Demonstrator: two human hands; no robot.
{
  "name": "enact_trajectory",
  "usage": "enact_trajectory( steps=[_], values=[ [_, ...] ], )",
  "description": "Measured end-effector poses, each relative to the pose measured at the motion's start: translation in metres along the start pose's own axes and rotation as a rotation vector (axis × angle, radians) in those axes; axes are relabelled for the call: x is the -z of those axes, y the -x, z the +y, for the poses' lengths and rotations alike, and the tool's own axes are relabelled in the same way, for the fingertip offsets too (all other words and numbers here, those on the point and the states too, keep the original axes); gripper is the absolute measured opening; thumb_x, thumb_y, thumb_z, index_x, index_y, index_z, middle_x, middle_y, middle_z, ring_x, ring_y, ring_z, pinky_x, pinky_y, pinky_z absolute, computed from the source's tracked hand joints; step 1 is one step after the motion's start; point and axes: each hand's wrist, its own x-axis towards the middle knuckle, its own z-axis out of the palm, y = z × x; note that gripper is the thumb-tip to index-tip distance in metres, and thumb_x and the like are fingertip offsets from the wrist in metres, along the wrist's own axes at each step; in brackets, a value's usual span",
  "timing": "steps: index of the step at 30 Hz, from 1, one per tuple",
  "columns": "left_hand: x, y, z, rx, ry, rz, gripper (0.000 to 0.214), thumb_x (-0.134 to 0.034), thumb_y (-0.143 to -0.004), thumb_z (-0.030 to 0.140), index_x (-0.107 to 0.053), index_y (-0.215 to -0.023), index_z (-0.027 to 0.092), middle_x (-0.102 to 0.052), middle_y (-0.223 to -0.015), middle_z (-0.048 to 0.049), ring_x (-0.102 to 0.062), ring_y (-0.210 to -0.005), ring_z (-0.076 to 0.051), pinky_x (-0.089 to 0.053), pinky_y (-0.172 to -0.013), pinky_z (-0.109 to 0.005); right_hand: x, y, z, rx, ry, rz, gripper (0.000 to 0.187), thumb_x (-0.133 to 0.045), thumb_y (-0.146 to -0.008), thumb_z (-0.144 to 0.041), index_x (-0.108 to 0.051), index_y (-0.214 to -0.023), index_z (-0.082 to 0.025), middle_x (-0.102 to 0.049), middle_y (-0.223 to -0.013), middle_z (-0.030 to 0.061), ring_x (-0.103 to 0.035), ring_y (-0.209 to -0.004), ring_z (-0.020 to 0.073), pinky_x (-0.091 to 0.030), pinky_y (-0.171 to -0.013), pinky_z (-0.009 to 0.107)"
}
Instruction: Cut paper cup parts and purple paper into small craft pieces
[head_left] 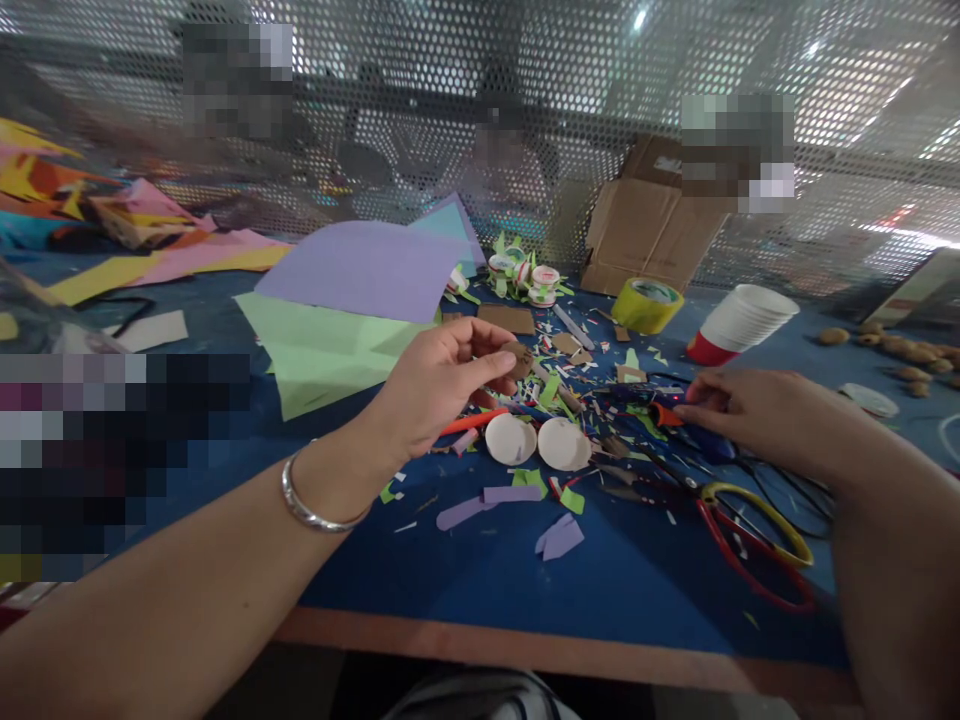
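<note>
My left hand is raised over the blue table, its thumb and fingers pinched on a small round brown cardboard piece. A silver bangle circles that wrist. My right hand lies low on the table to the right, fingers closed around a dark blue tool with an orange tip. Below the left hand rest two white discs among paper scraps. Scissors with red and yellow handles lie under my right forearm.
Purple paper and green paper lie at the back left. Small paint pots, a yellow tape roll, stacked white cups, a cardboard box and a perforated metal screen stand behind. Coloured paper piles are far left.
</note>
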Motion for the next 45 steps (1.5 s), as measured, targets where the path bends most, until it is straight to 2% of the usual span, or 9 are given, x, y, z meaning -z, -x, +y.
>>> enact_trajectory(
  steps=[4, 13, 17, 20, 22, 27, 32, 37, 45],
  values=[
    [0.001, 0.001, 0.002, -0.012, -0.014, 0.029, 0.016, -0.068, -0.085, 0.02, -0.063, -0.1, 0.015, -0.069, -0.084, -0.0019, -0.067, -0.067, -0.01, -0.052, -0.057, -0.021, 0.001, -0.002, 0.006, -0.022, -0.013, -0.155, 0.038, -0.056, -0.091, -0.053, -0.067, -0.085, -0.018, -0.069, -0.076, 0.008, -0.062, -0.064, 0.0186, -0.039, -0.06, 0.03],
    [0.009, 0.005, 0.009, -0.196, -0.64, -0.201, 0.009, -0.065, -0.086, 0.024, -0.067, -0.092, 0.017, -0.074, -0.082, -0.0025, -0.068, -0.073, -0.014, -0.051, -0.066, -0.025, 0.005, -0.002, 0.0, -0.04, -0.038, -0.242, 0.045, -0.052, -0.092, -0.059, -0.065, -0.081, -0.018, -0.069, -0.078, 0.0085, -0.062, -0.066, 0.0167, -0.039, -0.063, 0.029],
    [0.025, 0.01, 0.031, -0.013, -0.837, -0.409, 0.008, -0.067, -0.083, 0.027, -0.068, -0.084, 0.019, -0.072, -0.071, 0.0004, -0.065, -0.063, -0.014, -0.044, -0.055, -0.023, 0.002, -0.005, 0.004, -0.055, -0.049, -0.283, 0.044, -0.054, -0.091, -0.059, -0.065, -0.079, -0.018, -0.069, -0.077, 0.0076, -0.062, -0.064, 0.0175, -0.04, -0.063, 0.03],
    [0.035, 0.017, 0.044, 0.204, -0.909, -0.708, 0.008, -0.064, -0.083, 0.026, -0.069, -0.083, 0.02, -0.074, -0.072, 0.0009, -0.068, -0.07, -0.015, -0.045, -0.06, -0.022, -0.001, -0.008, 0.008, -0.068, -0.051, -0.3, 0.048, -0.057, -0.086, -0.065, -0.065, -0.08, -0.018, -0.069, -0.078, 0.0071, -0.062, -0.065, 0.0191, -0.041, -0.064, 0.031],
    [0.037, 0.02, 0.046, 0.289, -0.921, -0.779, 0.009, -0.061, -0.083, 0.023, -0.069, -0.081, 0.02, -0.075, -0.074, 0.0007, -0.07, -0.074, -0.016, -0.045, -0.062, -0.022, -0.003, -0.009, 0.009, -0.06, -0.059, -0.303, 0.049, -0.055, -0.087, -0.066, -0.065, -0.082, -0.018, -0.069, -0.08, 0.0072, -0.062, -0.068, 0.0199, -0.042, -0.066, 0.032],
    [0.037, 0.019, 0.043, 0.157, -1.103, -0.723, 0.013, -0.061, -0.08, 0.022, -0.072, -0.074, 0.02, -0.075, -0.075, -0.0006, -0.066, -0.069, -0.015, -0.04, -0.061, -0.024, -0.003, -0.008, 0.009, -0.041, -0.078, -0.273, 0.045, -0.056, -0.088, -0.061, -0.067, -0.084, -0.018, -0.07, -0.083, 0.0086, -0.063, -0.071, 0.0207, -0.042, -0.066, 0.033],
    [0.037, 0.0, 0.047, 0.047, -1.285, -0.515, 0.019, -0.057, -0.083, 0.023, -0.075, -0.092, 0.02, -0.075, -0.084, -0.002, -0.062, -0.067, -0.014, -0.037, -0.06, -0.026, -0.005, -0.007, 0.01, -0.025, -0.097, -0.219, 0.039, -0.062, -0.088, -0.057, -0.067, -0.077, -0.019, -0.069, -0.077, 0.0061, -0.063, -0.066, 0.0183, -0.042, -0.063, 0.03],
    [0.044, -0.024, 0.054, 0.011, -1.475, -0.359, 0.02, -0.056, -0.082, 0.02, -0.073, -0.091, 0.018, -0.075, -0.094, -0.0061, -0.063, -0.078, -0.018, -0.037, -0.065, -0.028, -0.008, -0.008, 0.013, -0.043, -0.107, -0.192, 0.032, -0.067, -0.087, -0.051, -0.07, -0.077, -0.02, -0.069, -0.074, 0.0037, -0.063, -0.063, 0.0164, -0.041, -0.061, 0.029],
    [0.028, -0.007, 0.045, 0.131, -1.478, -0.583, 0.014, -0.064, -0.077, 0.032, -0.072, -0.079, 0.02, -0.073, -0.076, -0.0037, -0.06, -0.064, -0.016, -0.033, -0.056, -0.027, -0.005, -0.007, 0.009, -0.071, -0.097, -0.233, 0.034, -0.066, -0.088, -0.053, -0.068, -0.079, -0.02, -0.07, -0.079, 0.0051, -0.063, -0.07, 0.019, -0.042, -0.067, 0.032]
  ],
)
